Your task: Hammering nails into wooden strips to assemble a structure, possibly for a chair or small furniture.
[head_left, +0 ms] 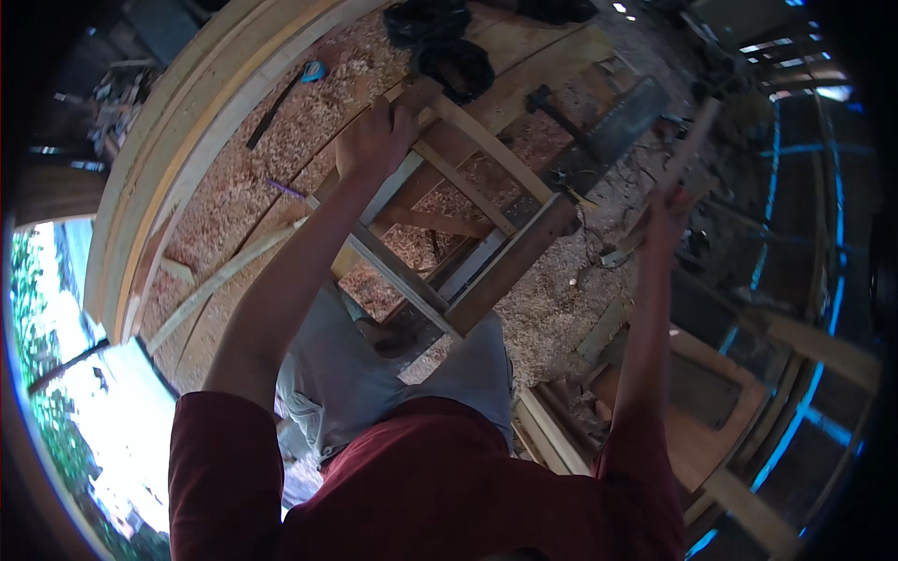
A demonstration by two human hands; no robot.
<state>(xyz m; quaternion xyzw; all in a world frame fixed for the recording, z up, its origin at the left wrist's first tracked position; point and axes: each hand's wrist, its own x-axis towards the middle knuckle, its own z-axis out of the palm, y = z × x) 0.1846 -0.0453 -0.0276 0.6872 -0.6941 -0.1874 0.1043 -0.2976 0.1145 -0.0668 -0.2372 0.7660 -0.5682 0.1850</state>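
A wooden frame [494, 152] of rails and crosspieces stands tilted before my knees. My left hand [372, 142] is closed over its far left corner, fingers wrapped on the end of the wood. Out to the right, apart from the frame, my right hand [662, 217] is closed round a long wooden stick-like piece [692, 145] that points up and away. Motion smears this piece, so its exact kind does not show. The frame's near right side is a wider board [510, 271], which no hand touches.
Wood shavings [360, 75] cover the work surface. A blue tape measure [313, 71], a dark flat bar [271, 112] and a purple pencil-like stick [284, 189] lie left. Black plastic bags [456, 70] sit at the back. A dark T-shaped tool [564, 123] lies beyond the frame. Long boards [140, 201] line the left.
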